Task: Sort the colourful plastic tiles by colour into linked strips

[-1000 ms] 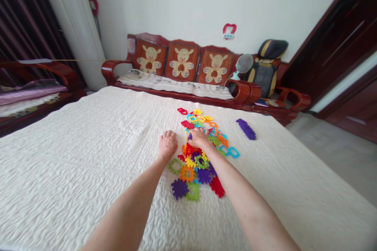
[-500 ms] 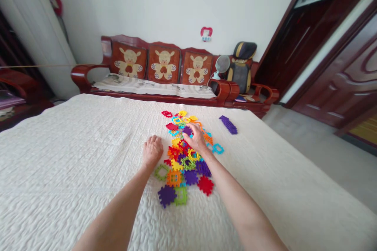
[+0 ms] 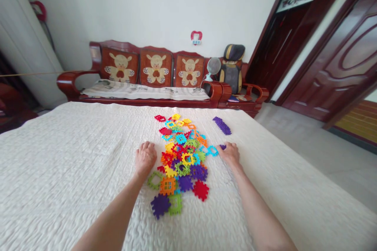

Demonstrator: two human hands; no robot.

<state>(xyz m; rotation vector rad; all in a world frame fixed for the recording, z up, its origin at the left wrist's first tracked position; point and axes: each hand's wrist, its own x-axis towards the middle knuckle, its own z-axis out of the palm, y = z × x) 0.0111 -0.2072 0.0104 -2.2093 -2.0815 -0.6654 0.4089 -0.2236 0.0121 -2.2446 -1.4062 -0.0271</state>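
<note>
My right hand [image 3: 231, 153] grips a purple toothed plastic piece [image 3: 223, 147], mostly hidden by the fingers, just right of a light-blue frame piece [image 3: 212, 151]. Palm down on the white quilted cover [image 3: 97, 157], my left hand [image 3: 146, 156] rests beside the pile's left edge, fingers loosely bent, with nothing visible in it. Between the hands lies a loose pile of flat interlocking pieces, among them a yellow frame piece [image 3: 187, 159], a red piece [image 3: 200, 190], an orange window piece [image 3: 168, 186] and a purple square [image 3: 160, 206]. Beyond my right hand lies a row of purple pieces [image 3: 222, 126].
Past the far edge of the covered surface stands a wooden sofa [image 3: 70, 84] with bear-patterned cushions [image 3: 156, 66]. A small fan [image 3: 213, 66] and a massage seat pad [image 3: 232, 72] are at its right. Dark red doors [image 3: 338, 59] stand on the right.
My right hand has moved right, out of the pile, carrying the purple piece toward the purple row. A light-blue window piece shows where it was. My left hand stays beside the pile; the view has shifted slightly.
</note>
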